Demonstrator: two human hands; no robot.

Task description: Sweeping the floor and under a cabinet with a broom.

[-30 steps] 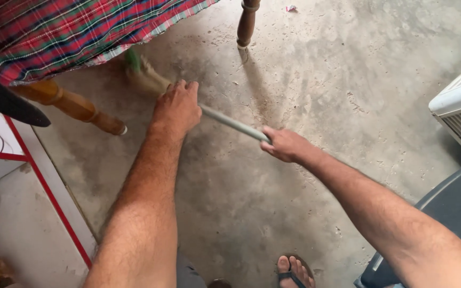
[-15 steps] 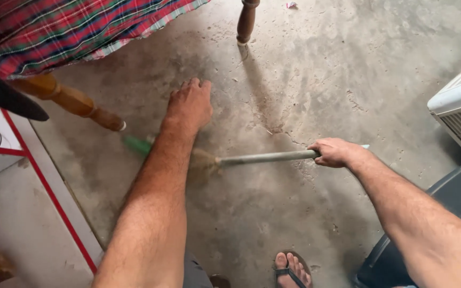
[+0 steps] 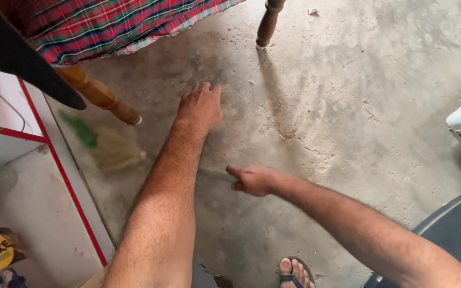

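**Sweeping the concrete beside the bed leg**

Taking the turned wooden bed leg (image 3: 100, 96) as the landmark and reading left to right: the broom head (image 3: 114, 152), a blur of pale bristles with a green band, lies just below and a little right of that leg, close to the white cabinet with red edging (image 3: 54, 176). The stroke looks to be mid-sweep, drawing dust along the concrete floor (image 3: 348, 106) from under the plaid cloth (image 3: 124, 26).

Right of the leg, the left hand (image 3: 201, 106) is stretched out over the floor with fingers spread and holding nothing; whether the palm presses the floor cannot be told. Farther right and lower, the right hand (image 3: 254, 180) is closed around the grey broom handle (image 3: 214, 174), which runs behind the left forearm toward the bristles.

As a judgement, the next move calls for a steady pull of the handle with the bristles kept flat and clear of the leg and cabinet.

Compared with half a second ago, the broom head has swung from near the forearm toward the cabinet, and the right hand has come in nearer the body. A sandalled foot (image 3: 293, 271) shows at the bottom edge.
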